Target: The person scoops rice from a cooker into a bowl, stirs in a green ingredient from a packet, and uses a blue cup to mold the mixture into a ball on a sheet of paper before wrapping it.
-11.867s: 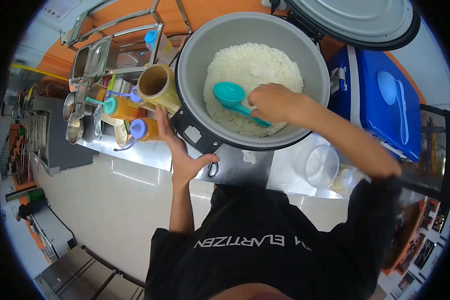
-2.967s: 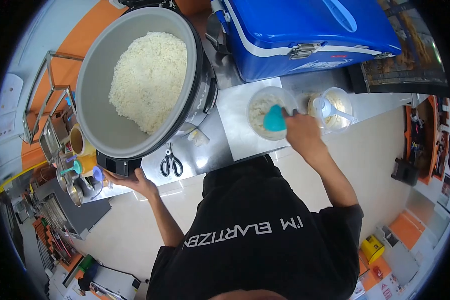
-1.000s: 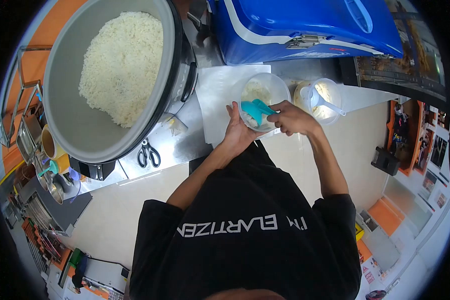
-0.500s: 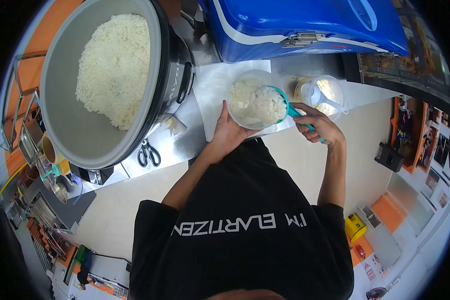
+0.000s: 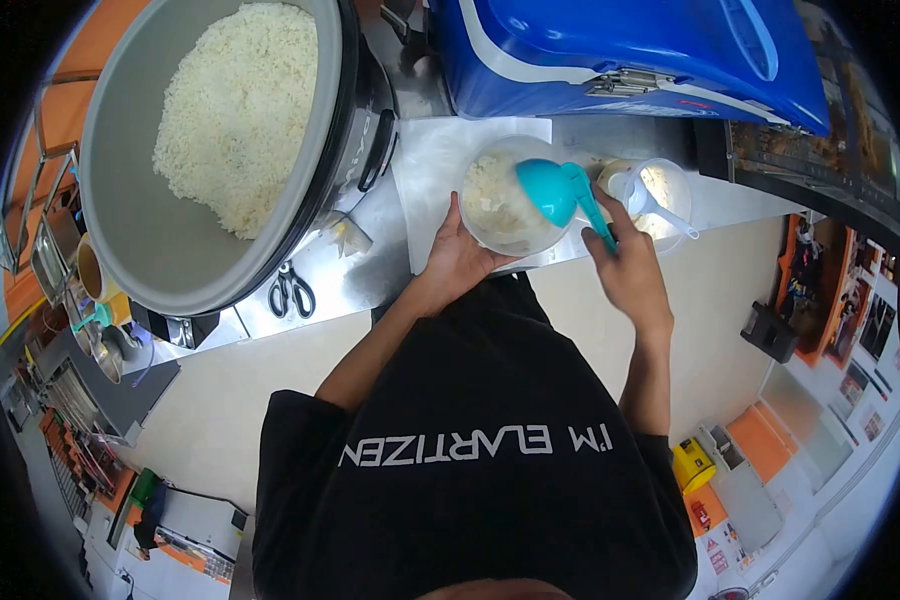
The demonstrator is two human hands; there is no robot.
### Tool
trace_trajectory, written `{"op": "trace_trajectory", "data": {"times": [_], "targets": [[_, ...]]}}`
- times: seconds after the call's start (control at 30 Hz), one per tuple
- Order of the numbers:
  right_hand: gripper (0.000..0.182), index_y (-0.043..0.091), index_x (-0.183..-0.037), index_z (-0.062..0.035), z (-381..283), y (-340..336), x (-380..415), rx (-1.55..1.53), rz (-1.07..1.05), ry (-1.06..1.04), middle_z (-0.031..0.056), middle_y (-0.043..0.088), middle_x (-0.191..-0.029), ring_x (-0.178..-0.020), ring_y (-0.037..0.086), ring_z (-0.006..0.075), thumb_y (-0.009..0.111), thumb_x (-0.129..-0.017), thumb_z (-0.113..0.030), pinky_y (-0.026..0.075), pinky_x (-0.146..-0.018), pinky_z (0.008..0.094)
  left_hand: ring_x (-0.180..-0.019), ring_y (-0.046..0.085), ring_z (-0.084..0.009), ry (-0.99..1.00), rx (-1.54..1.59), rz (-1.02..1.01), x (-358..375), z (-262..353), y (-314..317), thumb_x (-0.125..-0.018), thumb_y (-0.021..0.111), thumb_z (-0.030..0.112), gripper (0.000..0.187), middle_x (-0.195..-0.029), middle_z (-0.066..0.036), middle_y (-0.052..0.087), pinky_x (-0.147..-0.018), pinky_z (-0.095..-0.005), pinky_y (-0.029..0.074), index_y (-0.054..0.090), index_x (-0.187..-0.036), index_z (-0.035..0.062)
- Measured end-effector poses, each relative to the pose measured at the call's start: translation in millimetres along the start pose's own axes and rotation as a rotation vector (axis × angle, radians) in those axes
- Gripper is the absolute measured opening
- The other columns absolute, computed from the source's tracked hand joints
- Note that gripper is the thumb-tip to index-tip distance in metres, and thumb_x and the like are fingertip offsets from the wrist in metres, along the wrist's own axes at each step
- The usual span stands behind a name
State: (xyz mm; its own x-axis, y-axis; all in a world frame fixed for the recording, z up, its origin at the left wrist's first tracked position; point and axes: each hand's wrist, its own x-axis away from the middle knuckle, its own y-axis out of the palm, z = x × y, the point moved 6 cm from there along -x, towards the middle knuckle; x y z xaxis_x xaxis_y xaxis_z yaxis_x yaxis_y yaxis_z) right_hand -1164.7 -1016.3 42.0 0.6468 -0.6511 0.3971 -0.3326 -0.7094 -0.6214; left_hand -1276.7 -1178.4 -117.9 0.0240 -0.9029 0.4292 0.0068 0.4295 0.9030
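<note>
My left hand (image 5: 457,258) cups the near left side of a clear round plastic container (image 5: 518,243), thumb up along its wall and fingers partly hidden under it. White cooked rice (image 5: 490,190) lies inside. My right hand (image 5: 627,262) grips the handle of a teal rice scoop (image 5: 548,193). Its bowl is turned bottom up over the right part of the container, so the rice under it is hidden. Just beyond my right hand stands another clear container (image 5: 667,178) with a white ladle (image 5: 655,205) in it.
A large rice cooker (image 5: 315,130) full of rice (image 5: 240,110) stands at the left. Black-handled scissors (image 5: 291,292) lie near the steel counter's front edge. A blue cooler box (image 5: 620,60) sits at the back, with a white sheet (image 5: 425,165) between them.
The teal scoop was facing up, loaded with rice, over the container; now it is turned over and its rice is out of sight. My right hand has rotated with it. My left hand still holds the container.
</note>
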Motion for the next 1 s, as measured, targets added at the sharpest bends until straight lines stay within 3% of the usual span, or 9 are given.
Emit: {"op": "trace_trajectory", "data": {"times": [0.1,0.2,0.4,0.47,0.7,0.73,0.93,0.97,1.0], "targets": [[0.055,0.053,-0.151,-0.0103,-30.7,-18.5,11.8,0.159,0.114,-0.153,0.0186,0.058,-0.07,-0.061,0.06,0.0265,0.066,-0.098,-0.014,0.049,-0.065,0.0421,-0.153,0.039,-0.0371,-0.01,0.001,0.037,3.0,0.9,-0.6,-0.102,0.03,0.078,0.092,-0.169,-0.015,0.032,-0.123,-0.0616,0.036,0.023,-0.167,0.0134],[0.054,0.055,-0.152,-0.0083,-56.0,-41.8,20.5,0.185,0.003,0.218,0.02,0.075,-0.098,-0.088,0.072,0.0333,0.065,-0.099,-0.011,0.053,-0.086,0.0393,-0.152,0.039,-0.038,-0.003,-0.058,0.022,4.6,1.7,-0.8,-0.101,0.034,0.079,0.094,-0.169,-0.015,0.032,-0.123,-0.0617,0.035,0.022,-0.167,0.0117],[0.051,0.057,-0.146,-0.0064,-17.3,11.3,-17.0,0.298,-0.032,-0.074,0.0323,0.071,-0.117,-0.112,0.069,0.0473,0.064,-0.097,-0.019,0.053,-0.098,0.0508,-0.152,0.038,-0.0393,-0.013,-0.038,0.012,9.2,3.3,7.3,-0.099,0.042,0.079,0.099,-0.168,-0.017,0.032,-0.124,-0.0627,0.034,0.022,-0.166,0.0086],[0.049,0.058,-0.142,-0.003,7.9,45.0,-40.2,0.384,-0.107,0.104,0.0354,0.068,-0.121,-0.117,0.064,0.0512,0.061,-0.097,-0.022,0.051,-0.101,0.0553,-0.153,0.037,-0.0403,-0.015,0.004,0.063,7.1,2.0,3.0,-0.099,0.042,0.078,0.099,-0.168,-0.018,0.032,-0.124,-0.0646,0.033,0.022,-0.166,0.0085],[0.039,0.06,-0.122,0.0082,21.0,98.0,-43.6,0.549,-0.18,0.08,0.0374,0.069,-0.108,-0.102,0.068,0.055,0.057,-0.098,-0.023,0.054,-0.093,0.0588,-0.153,0.036,-0.0415,-0.025,0.074,0.032,1.3,2.7,-0.4,-0.101,0.041,0.076,0.095,-0.167,-0.018,0.034,-0.122,-0.0678,0.032,0.024,-0.165,0.0089],[0.032,0.061,-0.109,0.009,13.0,107.2,-39.6,0.693,-0.227,-0.173,0.037,0.069,-0.1,-0.097,0.069,0.0538,0.055,-0.099,-0.021,0.056,-0.087,0.0607,-0.152,0.037,-0.0409,-0.024,0.052,0.051,3.0,3.0,1.2,-0.101,0.039,0.077,0.093,-0.166,-0.018,0.035,-0.122,-0.0678,0.033,0.025,-0.164,0.0091],[0.035,0.061,-0.102,0.0124,17.6,118.5,-46.5,0.615,-0.602,-0.403,0.0275,0.069,-0.087,-0.081,0.074,0.0388,0.057,-0.099,-0.022,0.061,-0.068,0.0458,-0.15,0.041,-0.0378,-0.017,0.04,0.049,-4.4,0.0,0.3,-0.101,0.031,0.079,0.093,-0.163,-0.018,0.041,-0.121,-0.066,0.035,0.029,-0.163,0.0095],[0.04,0.063,-0.111,0.0109,26.9,105.4,-53.2,0.413,-0.625,0.042,0.02,0.067,-0.082,-0.067,0.071,0.0265,0.058,-0.099,-0.027,0.058,-0.056,0.0368,-0.15,0.042,-0.0371,-0.007,0.024,0.056,-2.2,-2.4,0.4,-0.101,0.029,0.08,0.094,-0.162,-0.018,0.042,-0.121,-0.0652,0.036,0.029,-0.162,0.0093],[0.042,0.064,-0.114,0.0093,26.4,96.6,-53.6,0.287,-0.664,0.065,0.0168,0.065,-0.08,-0.062,0.068,0.0229,0.06,-0.098,-0.029,0.056,-0.053,0.0355,-0.15,0.042,-0.0371,-0.007,0.022,0.053,-3.3,-2.4,1.4,-0.101,0.029,0.08,0.094,-0.162,-0.018,0.042,-0.121,-0.0652,0.036,0.029,-0.162,0.0093]]}}
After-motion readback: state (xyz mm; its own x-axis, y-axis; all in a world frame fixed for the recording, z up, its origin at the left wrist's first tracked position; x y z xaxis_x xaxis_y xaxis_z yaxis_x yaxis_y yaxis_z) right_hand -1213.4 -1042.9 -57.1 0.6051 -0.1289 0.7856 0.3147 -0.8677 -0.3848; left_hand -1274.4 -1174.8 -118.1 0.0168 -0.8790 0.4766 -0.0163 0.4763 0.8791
